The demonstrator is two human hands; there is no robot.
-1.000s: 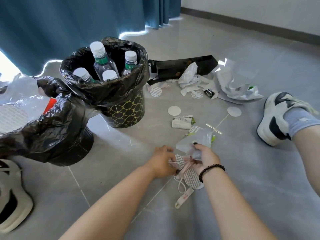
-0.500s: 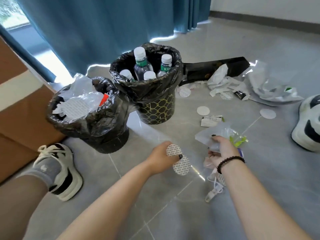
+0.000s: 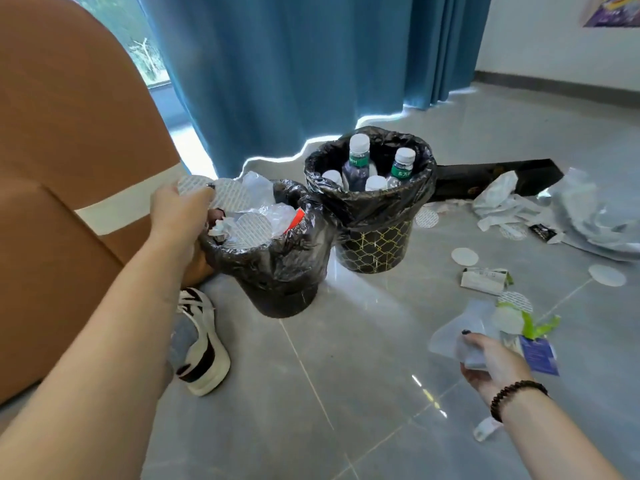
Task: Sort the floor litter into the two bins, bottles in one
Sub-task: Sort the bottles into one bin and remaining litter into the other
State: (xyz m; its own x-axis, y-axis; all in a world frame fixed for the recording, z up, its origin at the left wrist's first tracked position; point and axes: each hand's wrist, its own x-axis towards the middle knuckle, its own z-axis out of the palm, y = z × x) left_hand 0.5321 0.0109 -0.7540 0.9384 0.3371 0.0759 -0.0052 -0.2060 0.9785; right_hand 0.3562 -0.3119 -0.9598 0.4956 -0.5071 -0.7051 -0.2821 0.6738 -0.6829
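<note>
the step in hand looks like dropping non-bottle litter: the left hand [image 3: 180, 213] pinches two round foil seals [image 3: 221, 192] over the rim of the near bin [image 3: 277, 258], so the next move calls for letting go. the arm reaches forward, while the right hand [image 3: 491, 365] grips a clear plastic wrapper [image 3: 457, 334] low over the floor; the bottles [image 3: 356, 164] stand in the far bin [image 3: 377, 244].

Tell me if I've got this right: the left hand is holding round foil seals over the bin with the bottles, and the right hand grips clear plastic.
Not quite. The head view shows the left hand holding the foil seals over the other bin, not the bottle bin. The right hand does grip clear plastic.
</note>
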